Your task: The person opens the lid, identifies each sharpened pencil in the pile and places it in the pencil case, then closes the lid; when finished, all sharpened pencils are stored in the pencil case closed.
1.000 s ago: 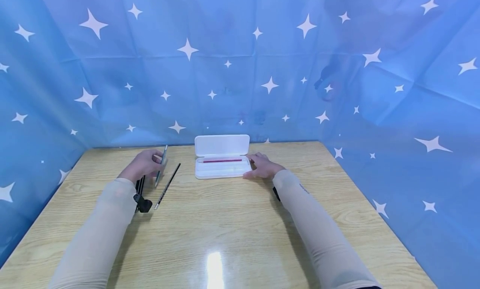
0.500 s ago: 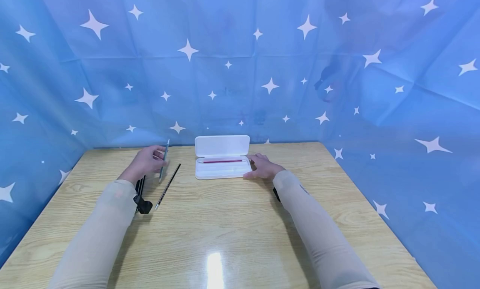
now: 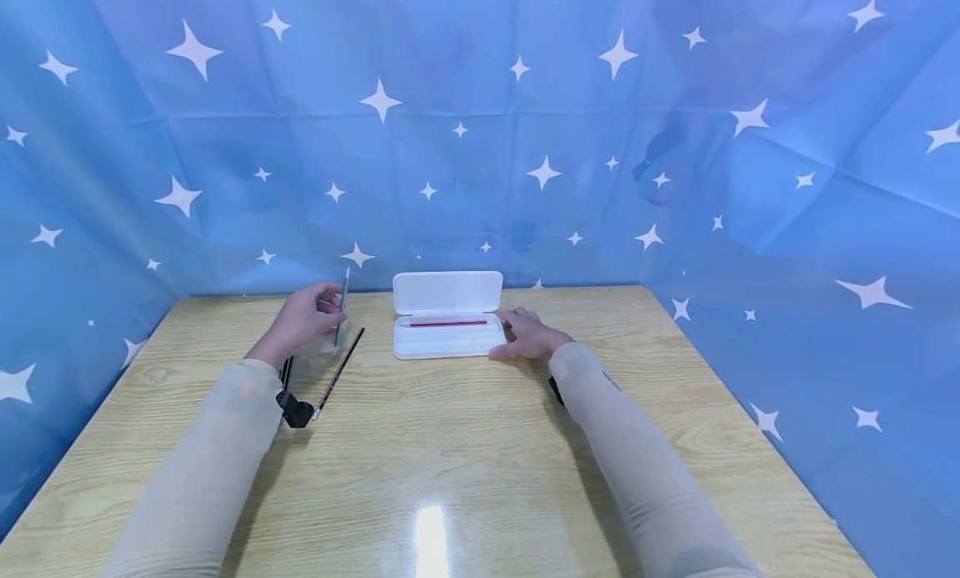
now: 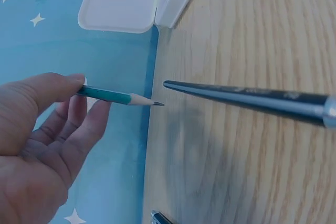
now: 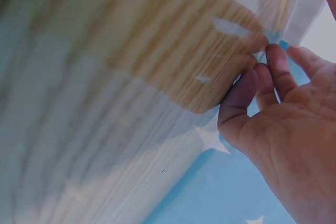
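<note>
My left hand [image 3: 300, 318] pinches a green pencil [image 4: 113, 96] between thumb and fingers, raised over the far left of the table; its sharpened tip points toward me. Beside it a dark pencil [image 3: 339, 374] lies slanted on the wood, large in the left wrist view. A white pencil case [image 3: 450, 350] lies with its lid [image 3: 447, 293] standing up at the back, and a red pencil [image 3: 448, 323] rests inside along the rear. My right hand [image 3: 531, 338] holds the case's right end, thumb at the front corner and curled fingers [image 5: 236, 100] behind.
More dark, slim sticks [image 3: 286, 371] lie partly hidden under my left wrist. A black wrist camera [image 3: 296, 409] hangs there, close over the table. The wooden table [image 3: 465, 444] ends at a blue star-patterned curtain [image 3: 465, 144] behind and at the sides.
My left hand has lifted the green pencil and carried it slightly right and away from me, tilting it more upright. My right hand stays on the case.
</note>
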A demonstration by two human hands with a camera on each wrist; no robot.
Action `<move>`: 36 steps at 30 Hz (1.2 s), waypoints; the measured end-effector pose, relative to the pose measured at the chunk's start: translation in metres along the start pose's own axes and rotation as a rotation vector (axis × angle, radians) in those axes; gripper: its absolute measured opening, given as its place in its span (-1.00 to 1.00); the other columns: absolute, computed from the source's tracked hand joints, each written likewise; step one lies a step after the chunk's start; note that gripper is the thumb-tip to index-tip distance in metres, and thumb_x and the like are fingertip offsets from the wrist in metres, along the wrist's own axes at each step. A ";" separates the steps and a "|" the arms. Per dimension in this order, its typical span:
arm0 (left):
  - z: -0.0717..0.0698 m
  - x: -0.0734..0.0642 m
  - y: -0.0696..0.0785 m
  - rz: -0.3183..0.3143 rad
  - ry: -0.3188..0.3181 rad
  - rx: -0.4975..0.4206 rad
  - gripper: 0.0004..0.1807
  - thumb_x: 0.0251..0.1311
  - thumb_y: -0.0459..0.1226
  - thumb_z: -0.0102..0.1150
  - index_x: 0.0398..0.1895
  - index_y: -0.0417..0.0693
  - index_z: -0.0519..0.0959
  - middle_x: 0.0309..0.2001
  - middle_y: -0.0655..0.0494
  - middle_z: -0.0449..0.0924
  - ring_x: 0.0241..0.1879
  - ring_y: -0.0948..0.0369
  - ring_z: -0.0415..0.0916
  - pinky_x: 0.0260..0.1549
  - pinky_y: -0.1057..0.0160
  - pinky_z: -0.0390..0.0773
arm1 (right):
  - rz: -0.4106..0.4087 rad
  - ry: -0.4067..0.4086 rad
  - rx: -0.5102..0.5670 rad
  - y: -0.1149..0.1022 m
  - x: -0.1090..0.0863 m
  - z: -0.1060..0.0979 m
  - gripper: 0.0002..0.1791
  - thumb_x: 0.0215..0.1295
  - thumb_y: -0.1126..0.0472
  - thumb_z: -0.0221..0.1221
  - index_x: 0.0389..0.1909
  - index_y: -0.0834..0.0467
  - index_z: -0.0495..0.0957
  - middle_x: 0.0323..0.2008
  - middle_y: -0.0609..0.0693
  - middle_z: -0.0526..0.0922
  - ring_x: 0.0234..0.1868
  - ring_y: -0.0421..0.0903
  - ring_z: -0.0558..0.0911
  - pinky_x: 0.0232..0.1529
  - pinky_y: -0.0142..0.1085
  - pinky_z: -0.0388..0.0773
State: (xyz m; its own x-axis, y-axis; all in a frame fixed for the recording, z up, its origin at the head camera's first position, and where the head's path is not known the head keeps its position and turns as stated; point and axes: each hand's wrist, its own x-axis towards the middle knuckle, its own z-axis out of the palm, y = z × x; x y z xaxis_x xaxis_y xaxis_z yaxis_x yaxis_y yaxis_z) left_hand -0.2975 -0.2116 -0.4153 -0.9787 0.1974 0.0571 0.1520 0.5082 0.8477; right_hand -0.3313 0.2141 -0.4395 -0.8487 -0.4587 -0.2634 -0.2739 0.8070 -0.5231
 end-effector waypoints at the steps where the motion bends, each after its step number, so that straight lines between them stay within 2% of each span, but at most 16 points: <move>1: 0.000 0.001 0.000 0.004 0.000 -0.002 -0.35 0.40 -0.39 0.17 0.51 -0.26 0.22 0.16 -0.25 0.43 0.13 -0.11 0.47 -0.07 0.01 0.70 | 0.002 0.000 0.000 0.001 0.000 0.000 0.01 0.35 -0.14 0.30 0.63 0.09 -0.02 0.51 0.19 0.08 0.53 0.21 0.01 0.47 0.17 0.07; 7: 0.004 0.007 0.003 0.038 0.022 -0.026 -0.36 0.41 -0.39 0.17 0.51 -0.20 0.24 0.13 -0.21 0.44 0.12 -0.09 0.47 -0.11 0.10 0.71 | 0.013 0.002 0.018 0.005 0.002 -0.001 0.02 0.33 -0.15 0.32 0.63 0.09 0.00 0.49 0.18 0.11 0.51 0.20 0.04 0.47 0.17 0.08; 17: 0.012 0.011 0.011 0.094 0.050 -0.049 -0.37 0.40 -0.38 0.20 0.49 -0.24 0.27 0.10 -0.22 0.48 0.08 -0.06 0.49 -0.13 0.16 0.71 | 0.020 0.006 0.004 0.007 0.003 0.000 0.01 0.32 -0.17 0.32 0.62 0.06 0.01 0.47 0.15 0.15 0.50 0.17 0.07 0.47 0.15 0.11; 22: 0.018 0.017 0.014 0.115 0.066 -0.061 -0.37 0.37 -0.41 0.22 0.47 -0.26 0.29 0.08 -0.22 0.50 0.07 -0.05 0.50 -0.12 0.15 0.71 | 0.025 0.004 0.003 0.008 0.003 0.001 0.01 0.33 -0.15 0.32 0.62 0.06 0.01 0.47 0.14 0.16 0.50 0.16 0.08 0.47 0.13 0.11; 29: 0.024 0.025 0.021 0.134 0.062 -0.073 -0.40 0.36 -0.43 0.22 0.45 -0.26 0.31 0.12 -0.33 0.47 0.08 -0.08 0.51 -0.10 0.10 0.71 | 0.013 -0.003 -0.001 0.008 0.005 0.002 0.00 0.34 -0.15 0.31 0.62 0.07 0.00 0.45 0.15 0.18 0.49 0.16 0.09 0.46 0.13 0.12; 36: 0.033 0.032 0.029 0.165 0.076 -0.077 -0.40 0.34 -0.44 0.24 0.43 -0.25 0.34 0.06 -0.25 0.50 0.06 -0.07 0.52 -0.13 0.16 0.71 | 0.010 -0.006 0.006 0.007 0.007 0.002 0.02 0.32 -0.16 0.32 0.62 0.07 0.00 0.44 0.15 0.17 0.48 0.17 0.09 0.45 0.14 0.13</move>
State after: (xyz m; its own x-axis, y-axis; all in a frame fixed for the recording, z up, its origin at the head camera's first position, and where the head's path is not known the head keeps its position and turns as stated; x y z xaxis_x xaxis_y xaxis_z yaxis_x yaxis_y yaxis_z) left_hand -0.3199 -0.1634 -0.4062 -0.9494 0.2071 0.2360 0.3031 0.4083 0.8610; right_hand -0.3382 0.2159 -0.4464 -0.8488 -0.4528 -0.2731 -0.2627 0.8092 -0.5255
